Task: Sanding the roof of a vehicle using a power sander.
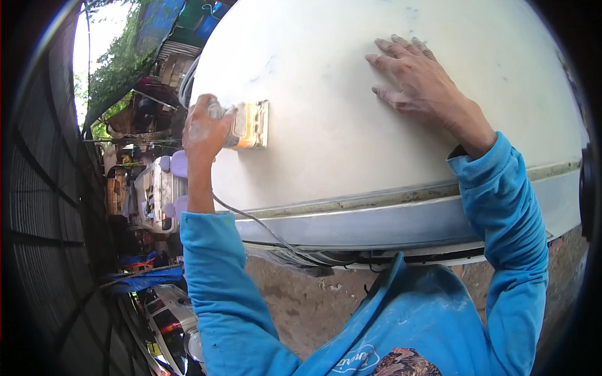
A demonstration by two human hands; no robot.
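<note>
My left hand is closed round the body of an orange and grey power sander, its square pad towards the right. The sander rests at the left part of a broad, pale panel, which looks like a vehicle roof and bears a few faint bluish patches. A grey cord runs from below my left wrist down over the panel's near edge. Flat on the panel at the upper right lies my right hand, fingers spread, dusty at the tips, holding nothing.
Along the panel's near side runs a raw, dirty groove above a bluish-white strip. Rough ground shows below. At the left stand a partly stripped white vehicle, another car and a dark corrugated wall.
</note>
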